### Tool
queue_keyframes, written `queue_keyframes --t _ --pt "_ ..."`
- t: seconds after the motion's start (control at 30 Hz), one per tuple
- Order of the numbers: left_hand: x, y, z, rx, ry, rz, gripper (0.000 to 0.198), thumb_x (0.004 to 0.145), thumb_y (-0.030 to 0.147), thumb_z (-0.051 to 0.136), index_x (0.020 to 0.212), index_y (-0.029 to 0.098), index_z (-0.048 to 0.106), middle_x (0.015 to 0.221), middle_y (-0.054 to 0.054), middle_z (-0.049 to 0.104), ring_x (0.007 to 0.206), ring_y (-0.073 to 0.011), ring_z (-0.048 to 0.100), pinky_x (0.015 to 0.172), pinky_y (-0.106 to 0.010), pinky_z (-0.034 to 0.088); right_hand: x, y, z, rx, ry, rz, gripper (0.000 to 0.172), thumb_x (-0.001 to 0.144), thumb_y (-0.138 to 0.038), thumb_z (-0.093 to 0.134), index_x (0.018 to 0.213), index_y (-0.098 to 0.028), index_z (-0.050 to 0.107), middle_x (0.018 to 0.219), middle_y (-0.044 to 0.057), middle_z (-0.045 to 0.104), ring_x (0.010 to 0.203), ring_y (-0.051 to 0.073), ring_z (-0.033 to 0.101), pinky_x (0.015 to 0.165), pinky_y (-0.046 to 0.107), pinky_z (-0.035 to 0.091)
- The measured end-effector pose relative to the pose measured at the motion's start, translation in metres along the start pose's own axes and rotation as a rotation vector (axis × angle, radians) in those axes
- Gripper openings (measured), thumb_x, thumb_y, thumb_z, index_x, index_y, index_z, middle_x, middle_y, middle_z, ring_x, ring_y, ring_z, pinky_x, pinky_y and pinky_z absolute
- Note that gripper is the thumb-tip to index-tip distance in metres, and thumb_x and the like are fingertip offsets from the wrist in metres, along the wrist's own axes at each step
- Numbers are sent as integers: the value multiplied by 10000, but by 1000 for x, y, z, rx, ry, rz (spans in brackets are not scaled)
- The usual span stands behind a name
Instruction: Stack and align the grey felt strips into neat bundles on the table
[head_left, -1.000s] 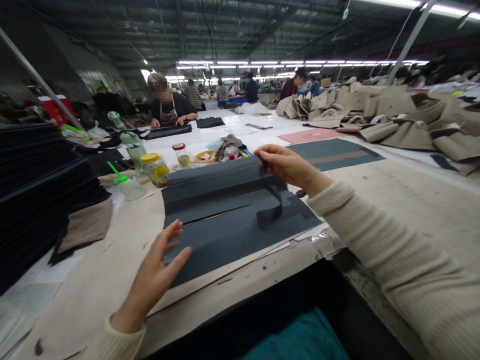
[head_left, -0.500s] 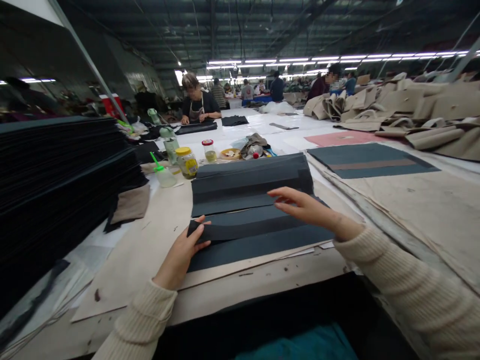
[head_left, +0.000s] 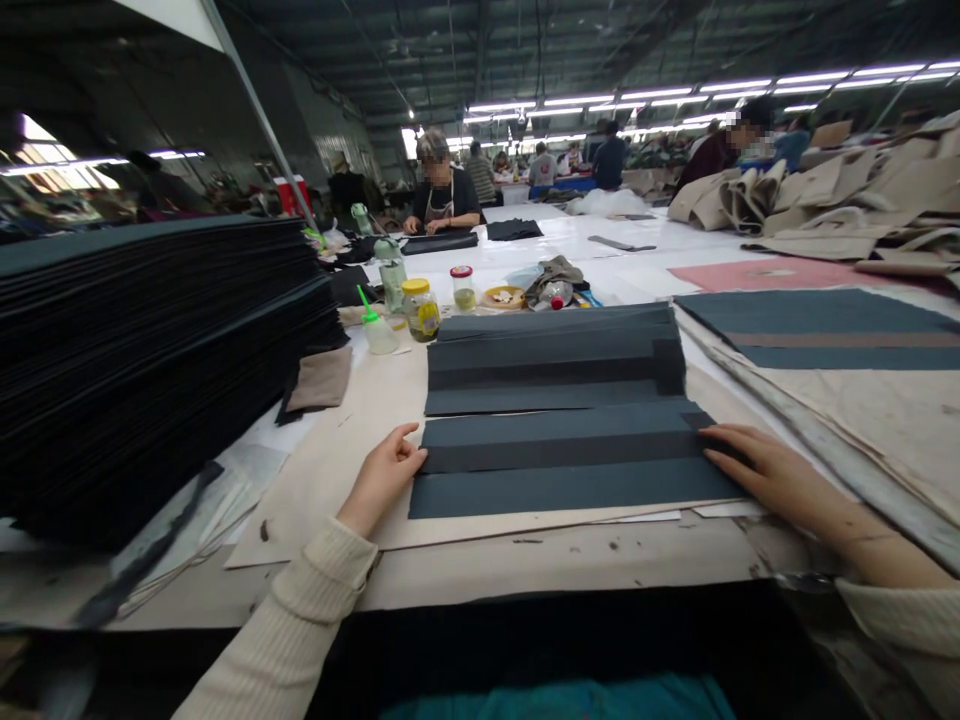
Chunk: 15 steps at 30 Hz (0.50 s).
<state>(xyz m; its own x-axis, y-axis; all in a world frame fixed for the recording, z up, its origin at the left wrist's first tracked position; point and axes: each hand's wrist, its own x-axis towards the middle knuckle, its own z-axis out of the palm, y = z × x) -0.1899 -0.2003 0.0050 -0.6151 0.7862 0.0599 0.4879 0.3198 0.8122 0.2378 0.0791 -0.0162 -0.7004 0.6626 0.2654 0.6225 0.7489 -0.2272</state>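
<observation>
A dark strip [head_left: 555, 452] lies lengthwise across a blue-grey fabric panel [head_left: 562, 490] in front of me. At the strip's left end is my left hand [head_left: 382, 478], its fingers curled and its thumb against the end. My right hand [head_left: 761, 465] reaches in from the other side with fingers stretched out, the tips touching the right end of the strip. Just beyond lies another blue-grey panel [head_left: 555, 340] with a dark band [head_left: 540, 375] across it, on top of similar pieces. Pale board [head_left: 322, 510] shows underneath.
A tall stack of dark panels [head_left: 165, 350] stands at left, beside a brown fabric piece [head_left: 320, 380]. Behind the work are a green-tipped bottle [head_left: 380, 335], a yellow-lidded jar [head_left: 421, 312] and a red-lidded jar [head_left: 463, 290]. Another striped panel [head_left: 825, 325] lies right; a co-worker [head_left: 446, 195] sits across.
My right hand has moved from above the panel to the strip's right end. The strip's left end, lifted before in my left hand, now lies flatter. The view has turned left.
</observation>
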Motion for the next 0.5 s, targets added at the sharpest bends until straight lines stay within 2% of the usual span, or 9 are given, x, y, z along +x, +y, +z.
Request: queue_keyframes --t 0.2,0.37,0.43,0.5 --pt "-4 1 -2 284 -12 131 383 755 263 469 1129 185 491 681 24 523 633 -143 532 628 -267 430 1 -3 2 -36 -10 -10 375 821 -440 399 1080 -225 565 1128 104 569 1021 278 538 927 425 403" --pt "-7 -1 -8 477 60 406 260 806 160 384 979 183 576 960 -65 555 912 -188 527 839 -346 426 1 -3 4 -38 4 -37 398 819 -441 391 1066 -190 576 1108 102 581 1019 261 540 927 429 406" --pt "-10 7 -3 502 77 501 272 840 165 352 995 174 575 1027 -80 559 985 -191 509 898 -364 405 0 -4 3 -34 15 -45 386 817 -439 394 1057 -200 581 1106 98 583 1017 257 541 926 428 406" --pt "-14 22 8 514 21 596 292 869 212 345 1077 176 547 1157 -86 532 1093 -188 467 963 -367 366 -1 -4 3 -22 21 -45 384 816 -443 399 1052 -203 583 1110 99 580 1021 254 539 926 426 406"
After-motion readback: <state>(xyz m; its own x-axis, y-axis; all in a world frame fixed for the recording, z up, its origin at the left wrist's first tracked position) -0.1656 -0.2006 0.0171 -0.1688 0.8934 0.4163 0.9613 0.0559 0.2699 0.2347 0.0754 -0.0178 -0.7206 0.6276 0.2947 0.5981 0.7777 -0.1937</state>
